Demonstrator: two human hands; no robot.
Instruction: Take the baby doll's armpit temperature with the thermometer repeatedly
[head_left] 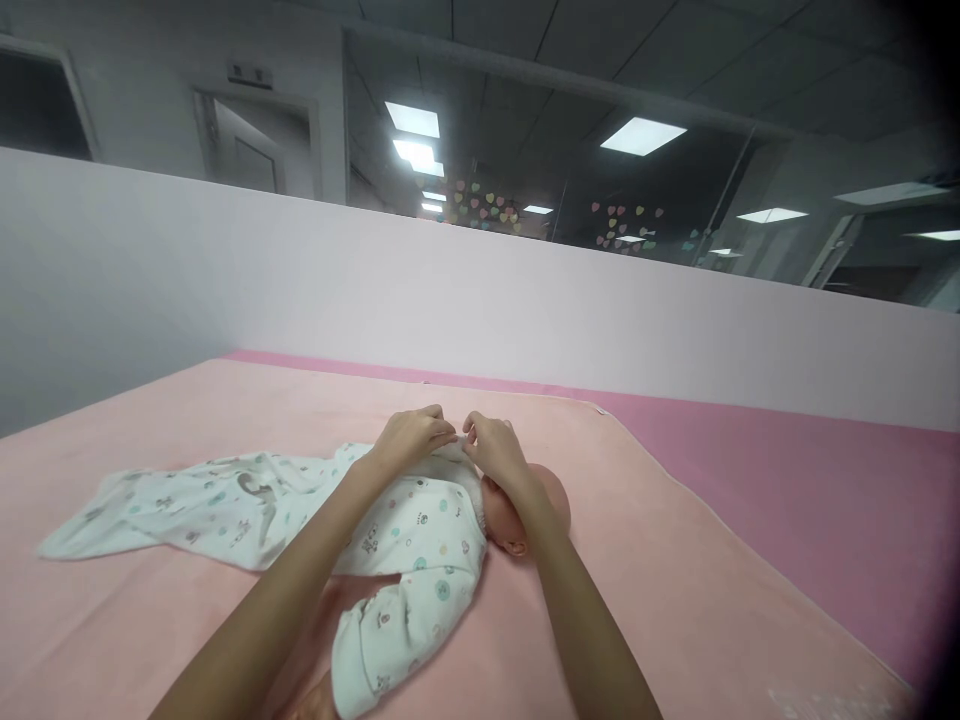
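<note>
A baby doll lies on its back, its head (551,492) to the right and partly hidden behind my right forearm. It wears a white baby sleepsuit (435,522) printed with small teal and grey figures. One sleeve (409,630) bends toward me, and the leg part spreads flat to the left. At the far side of the neckline, my left hand (417,436) pinches the cloth with bent fingers. My right hand (491,442) is close beside it, fingers curled on the same shoulder edge. What exactly lies between the fingertips is too small to make out.
Under the doll is a pink sheet (645,560) on a broad padded surface. A darker pink strip (787,480) runs along the right. Behind rises a low white wall (525,310), with glass panels and heart stickers (487,205) beyond it.
</note>
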